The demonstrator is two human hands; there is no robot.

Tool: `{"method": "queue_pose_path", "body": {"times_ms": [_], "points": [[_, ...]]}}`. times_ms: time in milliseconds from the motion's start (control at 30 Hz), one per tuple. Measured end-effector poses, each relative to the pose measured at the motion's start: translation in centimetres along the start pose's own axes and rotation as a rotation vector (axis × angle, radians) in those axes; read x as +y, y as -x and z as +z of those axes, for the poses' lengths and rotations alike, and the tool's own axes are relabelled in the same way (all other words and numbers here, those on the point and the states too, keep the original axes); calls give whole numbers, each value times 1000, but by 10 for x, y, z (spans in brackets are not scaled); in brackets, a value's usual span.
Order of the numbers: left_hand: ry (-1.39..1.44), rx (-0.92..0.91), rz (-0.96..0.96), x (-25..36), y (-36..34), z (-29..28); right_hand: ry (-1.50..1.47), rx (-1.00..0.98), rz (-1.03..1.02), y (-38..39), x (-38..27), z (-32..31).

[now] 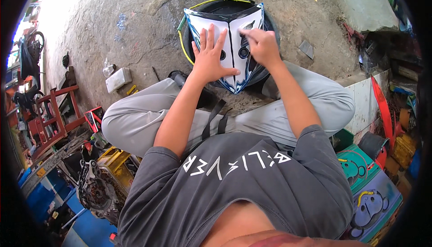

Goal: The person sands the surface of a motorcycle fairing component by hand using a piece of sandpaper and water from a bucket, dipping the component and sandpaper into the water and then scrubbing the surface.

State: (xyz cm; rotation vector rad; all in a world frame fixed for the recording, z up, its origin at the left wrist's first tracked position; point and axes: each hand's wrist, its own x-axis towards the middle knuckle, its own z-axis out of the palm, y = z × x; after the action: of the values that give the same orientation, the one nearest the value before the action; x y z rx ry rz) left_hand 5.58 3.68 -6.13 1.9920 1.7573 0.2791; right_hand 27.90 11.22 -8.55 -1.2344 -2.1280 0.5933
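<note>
Resting left hand point(209, 61), spread wide, on white panel point(236, 53) at 9 o'clock; touching 2 o'clock with right hand point(264, 47) partly curled; cannot tell if gripping.

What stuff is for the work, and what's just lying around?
Seem part of the work: white panel; left hand, spread on it; right hand, touching it; dark round thing beneath.

Seem just lying about: white box; metal engine-like part; red strip.
</note>
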Motion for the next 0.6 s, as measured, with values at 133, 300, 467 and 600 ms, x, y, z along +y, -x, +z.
{"method": "queue_pose_path", "body": {"times_ms": [133, 300, 467, 600], "points": [[8, 16, 8, 1, 0, 0, -41, 129, 99, -2, 17, 1], [-12, 4, -2, -2, 2, -1, 98, -29, -22, 5, -18, 0], [1, 8, 6, 1, 0, 0, -71, 159, 112, -7, 15, -6], [-1, 10, 1, -3, 1, 2, -82, 85, 28, 5, -14, 9]]}}
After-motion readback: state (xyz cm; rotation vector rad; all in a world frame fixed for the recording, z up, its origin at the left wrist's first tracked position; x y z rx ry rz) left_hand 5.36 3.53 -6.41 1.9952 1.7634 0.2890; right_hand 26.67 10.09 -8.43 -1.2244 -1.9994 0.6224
